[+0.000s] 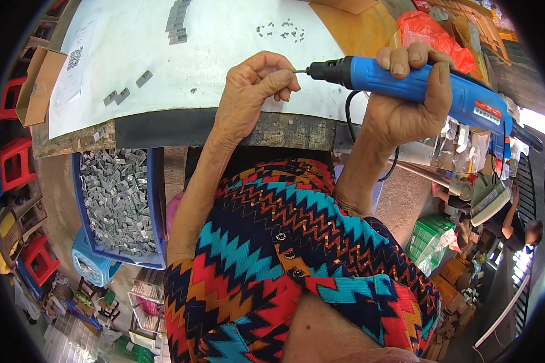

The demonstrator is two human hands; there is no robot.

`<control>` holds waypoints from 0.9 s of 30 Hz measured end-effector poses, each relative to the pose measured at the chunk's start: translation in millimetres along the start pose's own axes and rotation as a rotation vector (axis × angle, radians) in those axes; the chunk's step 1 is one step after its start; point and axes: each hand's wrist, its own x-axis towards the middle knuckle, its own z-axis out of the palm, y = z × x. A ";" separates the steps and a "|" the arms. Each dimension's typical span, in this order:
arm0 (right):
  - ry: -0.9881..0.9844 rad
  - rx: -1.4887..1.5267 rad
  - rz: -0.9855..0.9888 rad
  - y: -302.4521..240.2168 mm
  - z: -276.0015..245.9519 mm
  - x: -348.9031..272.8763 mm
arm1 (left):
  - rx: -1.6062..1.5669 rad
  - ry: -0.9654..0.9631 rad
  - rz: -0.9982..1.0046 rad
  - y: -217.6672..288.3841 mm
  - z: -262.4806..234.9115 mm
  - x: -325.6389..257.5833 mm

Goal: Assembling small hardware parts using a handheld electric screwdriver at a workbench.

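- Your blue power screwdriver [409, 86] is held above the right part of the counter [290, 130], lying nearly level, with its dark nose and thin bit [301, 71] pointing left.
- Your right hand [399, 115] is wrapped around the screwdriver's body, fingers over the top and thumb along the near side.
- Your left hand [254, 85] has thumb and forefinger pressed together at the tip of the bit, the other fingers curled in; you cannot tell from this view whether a small piece sits between them.
- A black cord [349, 112] loops down beneath the screwdriver and passes behind your right forearm.
- Beyond your hands, a scatter of tiny metal pieces [281, 30] lies on the white sheet [175, 66] that covers much of the counter.
- To the left of these, grey blocks [177, 21] lie in an overlapping row near the far edge; a few loose grey pieces [122, 95] are closer to you.
- Below the counter, on your left, a blue crate [156, 206] is filled with a heap of similar grey pieces.
- An open cardboard box [39, 85] is at the counter's left end, with red stools [15, 163] farther out.
- On your right are a red plastic bag [436, 39], a green crate [429, 242] and, well apart, another person [508, 227] in dark clothing.
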 end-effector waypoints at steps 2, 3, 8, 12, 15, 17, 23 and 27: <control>-0.060 -0.015 -0.019 -1.5 1.5 -1.3 | 0.007 -0.035 -0.011 -0.7 -2.2 1.8; -0.062 -0.014 -0.018 -0.7 2.2 -1.9 | 0.018 -0.064 -0.020 -0.8 -3.4 1.5; -0.018 -0.038 -0.039 -0.5 2.5 -2.9 | -0.021 -0.070 -0.024 -0.9 -0.8 -0.6; -0.002 -0.027 -0.021 -1.6 -0.1 -4.0 | -0.090 -0.079 -0.022 -2.9 -1.9 -2.1; 0.008 -0.019 -0.017 -2.3 -0.8 -4.2 | -0.133 -0.095 -0.017 -4.3 -3.7 -1.2; 0.029 0.020 0.028 -4.0 -4.0 -3.2 | -0.136 -0.087 -0.034 -3.4 -2.6 -1.3; 0.015 -0.042 -0.013 0.0 0.6 -3.2 | -0.159 -0.086 -0.079 -2.5 -6.2 -1.2; 0.054 -0.058 -0.017 0.8 8.0 -5.1 | -0.177 -0.043 -0.079 1.4 -6.8 -1.2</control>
